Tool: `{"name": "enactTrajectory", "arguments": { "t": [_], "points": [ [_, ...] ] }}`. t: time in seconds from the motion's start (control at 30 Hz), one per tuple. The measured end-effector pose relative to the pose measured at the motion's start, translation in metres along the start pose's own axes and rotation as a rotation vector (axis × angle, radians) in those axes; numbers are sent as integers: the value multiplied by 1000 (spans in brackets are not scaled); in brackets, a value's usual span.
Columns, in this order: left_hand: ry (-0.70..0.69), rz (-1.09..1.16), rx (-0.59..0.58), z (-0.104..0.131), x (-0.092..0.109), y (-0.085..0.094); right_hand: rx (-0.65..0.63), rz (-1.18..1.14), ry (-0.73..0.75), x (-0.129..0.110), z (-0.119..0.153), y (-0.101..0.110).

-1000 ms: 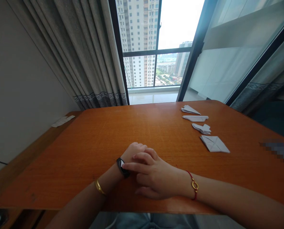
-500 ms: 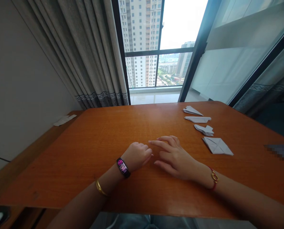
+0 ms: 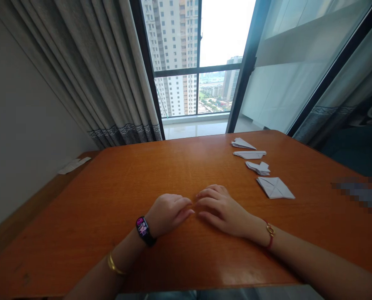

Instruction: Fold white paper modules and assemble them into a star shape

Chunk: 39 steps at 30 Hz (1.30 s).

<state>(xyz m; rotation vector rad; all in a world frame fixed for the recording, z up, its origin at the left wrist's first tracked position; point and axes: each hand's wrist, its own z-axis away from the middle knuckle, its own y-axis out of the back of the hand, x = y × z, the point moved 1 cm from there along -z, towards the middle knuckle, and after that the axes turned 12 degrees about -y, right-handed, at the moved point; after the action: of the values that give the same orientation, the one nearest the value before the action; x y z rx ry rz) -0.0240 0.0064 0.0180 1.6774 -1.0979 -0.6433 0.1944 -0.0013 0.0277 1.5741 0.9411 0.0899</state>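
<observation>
My left hand point(image 3: 170, 212), with a dark smart band and a gold bangle on its arm, is over the near middle of the wooden table point(image 3: 136, 175). Its thumb and index finger stand apart with nothing between them; the other fingers are partly hidden behind. Just to its right, my right hand point(image 3: 221, 208) wears a red cord bracelet and has loosely bent, parted fingers, holding nothing. The fingertips of both hands almost meet. Nearest to my right hand, on its far right side, lies a folded paper square point(image 3: 275, 187).
Beyond the square, three more folded white papers lie in a column: a winged piece point(image 3: 258, 168), a long flat one point(image 3: 250, 155) and a pointed one point(image 3: 243, 143). White paper point(image 3: 74, 165) rests on a ledge at left. A blurred patch point(image 3: 360, 196) covers something at right.
My left hand has loosened from a fist, its thumb and index finger parting. My right hand's outstretched index finger has drawn in and the hand has lowered. The view has shifted slightly right.
</observation>
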Motion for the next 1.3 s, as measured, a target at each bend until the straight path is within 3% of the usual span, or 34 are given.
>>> {"name": "enactTrajectory", "arguments": {
  "t": [0.27,0.6,1.3],
  "points": [
    [-34,6,27,0,2,-2,-61,-61,34,-6,1,-2],
    [-103,-175,27,1,5,9,-68,-62,38,-6,2,-3],
    [-63,-85,77,3,1,1,-26,-30,31,-3,1,0]
  ]
}}
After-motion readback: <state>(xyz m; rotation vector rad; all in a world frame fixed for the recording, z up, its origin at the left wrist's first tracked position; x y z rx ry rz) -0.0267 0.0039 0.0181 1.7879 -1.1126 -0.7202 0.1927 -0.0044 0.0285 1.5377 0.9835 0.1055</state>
